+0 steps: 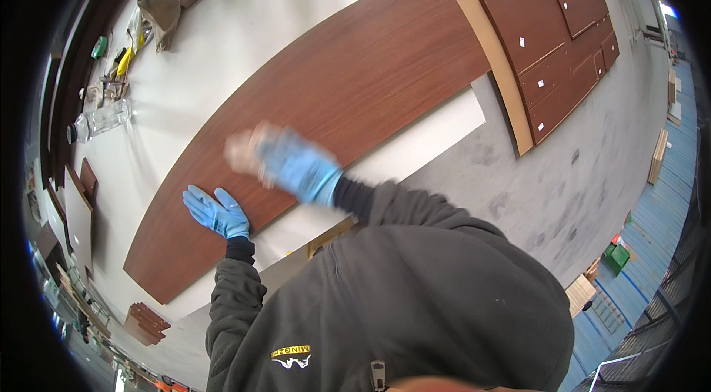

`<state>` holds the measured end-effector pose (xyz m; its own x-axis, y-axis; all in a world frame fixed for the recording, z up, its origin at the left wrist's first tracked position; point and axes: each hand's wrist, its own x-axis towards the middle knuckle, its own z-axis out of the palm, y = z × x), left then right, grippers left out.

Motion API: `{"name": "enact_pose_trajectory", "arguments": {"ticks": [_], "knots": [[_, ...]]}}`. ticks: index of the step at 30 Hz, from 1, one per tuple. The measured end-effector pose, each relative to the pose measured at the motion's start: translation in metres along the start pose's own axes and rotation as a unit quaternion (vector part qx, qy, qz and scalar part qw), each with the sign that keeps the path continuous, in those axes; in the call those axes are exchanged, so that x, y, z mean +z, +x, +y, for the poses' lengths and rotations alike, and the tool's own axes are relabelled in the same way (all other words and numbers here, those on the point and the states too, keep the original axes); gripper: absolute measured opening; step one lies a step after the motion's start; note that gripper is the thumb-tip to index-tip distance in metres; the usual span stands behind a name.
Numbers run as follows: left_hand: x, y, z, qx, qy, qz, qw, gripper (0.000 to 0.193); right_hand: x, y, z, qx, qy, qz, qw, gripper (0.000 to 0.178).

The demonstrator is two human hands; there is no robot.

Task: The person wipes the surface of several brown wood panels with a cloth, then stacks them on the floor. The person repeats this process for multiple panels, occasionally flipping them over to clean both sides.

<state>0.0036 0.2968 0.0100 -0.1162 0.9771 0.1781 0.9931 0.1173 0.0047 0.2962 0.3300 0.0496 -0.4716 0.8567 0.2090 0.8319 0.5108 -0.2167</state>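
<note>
A long reddish-brown wood-grain board [363, 59] lies flat across the white-topped table in front of me. My left hand [216, 213], in a blue glove, rests flat on the board near its left end, fingers stretched out and holding nothing. My right hand [300, 166], also in a blue glove, is over the board's near half and smeared by motion. Beneath and ahead of its fingers is a crumpled pale beige cloth [246, 155], which it grips against the board; blur hides the cloth's exact shape.
On the white tabletop [170, 81] lie a clear bottle [104, 122], a yellow-handled tool [126, 59] and a heap of beige cloth [167, 0]. Brown panels [555, 37] are stacked on cardboard at the right. Smaller boards [78, 222] stand at the left.
</note>
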Motion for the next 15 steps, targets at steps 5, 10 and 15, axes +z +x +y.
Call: {"name": "enact_pose_trajectory", "arguments": {"ticks": [5, 10, 15], "knots": [[0.0, -0.002, -0.004, -0.005, -0.011, -0.011, 1.0, 0.071, -0.025, -0.039, 0.068, 0.072, 0.268, 0.032, 0.96, 0.04], [0.001, -0.006, -0.006, -0.015, -0.012, -0.018, 1.0, 0.074, -0.062, -0.12, 0.271, 0.211, -0.024, 0.196, 0.957, 0.042], [0.0, -0.005, -0.008, -0.028, -0.03, -0.012, 0.999, 0.075, -0.066, -0.117, 0.286, 0.431, -0.196, 0.158, 0.867, 0.043]]}}
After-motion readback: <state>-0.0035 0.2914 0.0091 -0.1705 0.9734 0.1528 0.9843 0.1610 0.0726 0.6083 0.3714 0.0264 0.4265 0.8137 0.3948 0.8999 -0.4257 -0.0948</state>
